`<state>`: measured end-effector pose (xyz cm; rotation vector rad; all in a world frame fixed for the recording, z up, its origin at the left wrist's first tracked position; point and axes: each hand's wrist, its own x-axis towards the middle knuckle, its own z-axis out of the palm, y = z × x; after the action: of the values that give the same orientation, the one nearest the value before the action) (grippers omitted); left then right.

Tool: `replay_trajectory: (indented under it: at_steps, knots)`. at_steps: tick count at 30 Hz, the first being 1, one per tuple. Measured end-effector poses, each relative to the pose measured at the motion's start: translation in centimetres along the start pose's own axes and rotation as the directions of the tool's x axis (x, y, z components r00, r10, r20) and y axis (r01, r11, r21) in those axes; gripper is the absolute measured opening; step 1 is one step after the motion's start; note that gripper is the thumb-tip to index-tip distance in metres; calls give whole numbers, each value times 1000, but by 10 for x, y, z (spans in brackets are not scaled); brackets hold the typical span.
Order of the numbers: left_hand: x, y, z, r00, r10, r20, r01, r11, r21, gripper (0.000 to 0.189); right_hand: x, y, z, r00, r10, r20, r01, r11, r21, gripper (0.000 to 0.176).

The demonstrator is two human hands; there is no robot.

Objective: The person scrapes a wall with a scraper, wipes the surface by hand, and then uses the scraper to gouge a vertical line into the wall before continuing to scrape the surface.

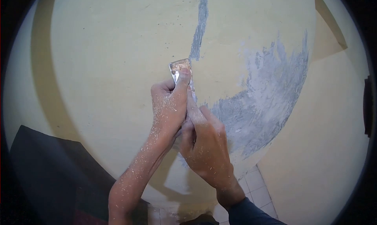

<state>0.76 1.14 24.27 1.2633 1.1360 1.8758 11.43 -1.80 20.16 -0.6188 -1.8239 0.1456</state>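
Both my hands are on a metal scraper (180,64), its worn, stained blade tilted upward against the cream wall (118,67). My left hand (169,103) is closed around the blade, the thumb pressed flat along its face. Pale flecks cover this hand and its forearm. Just below and to the right, my right hand (206,140) is closed on the scraper's lower part, with the index finger stretched along the blade. The fingers hide the handle. The blade's top edge sits just below a narrow grey scraped strip (199,28).
A broad grey scraped patch (267,95) covers the wall to the right of my hands. White floor tiles (261,191) show below. A dark panel-like object (47,166) stands at lower left. Another dark object (368,107) sits at the far right edge.
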Motion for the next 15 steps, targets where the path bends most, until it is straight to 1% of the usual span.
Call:
replay_trajectory:
  at_steps: [1,3,4,6,7,10,11,13,14,15]
  knots:
    - [-2,-4,0,1000,4,-3,-4,999,33,43,1,-1,0,1000,-17,-13,17,1000,3,35]
    - [-6,-14,0,1000,19,-12,-17,994,105,44,-7,-2,-5,999,35,29,-35,999,-5,35]
    - [-4,-12,0,998,45,-36,-42,996,83,46,-8,-2,-5,998,53,44,-53,999,-5,35]
    - [1,-6,4,995,72,-76,-69,997,37,52,5,-1,-2,999,-43,-13,42,999,-13,37]
    - [5,-1,5,996,67,-59,-68,998,-7,53,9,0,-2,995,-88,-38,87,996,-27,37]
    - [-2,-6,8,995,63,-73,-64,998,-6,52,-1,-1,-4,998,-47,-39,44,996,-74,38]
    - [-2,-13,6,992,94,-79,-88,993,76,52,-3,-1,-2,999,-32,-34,30,997,-74,38]
    - [5,-12,-1,992,104,-74,-92,984,153,48,-5,0,0,1000,-13,-24,11,997,-73,36]
    - [7,-8,0,993,98,-68,-84,979,184,48,-3,1,0,991,-104,-85,94,990,-108,36]
    - [6,5,2,998,39,-51,-33,993,114,46,4,2,0,971,-191,-141,169,974,-151,36]
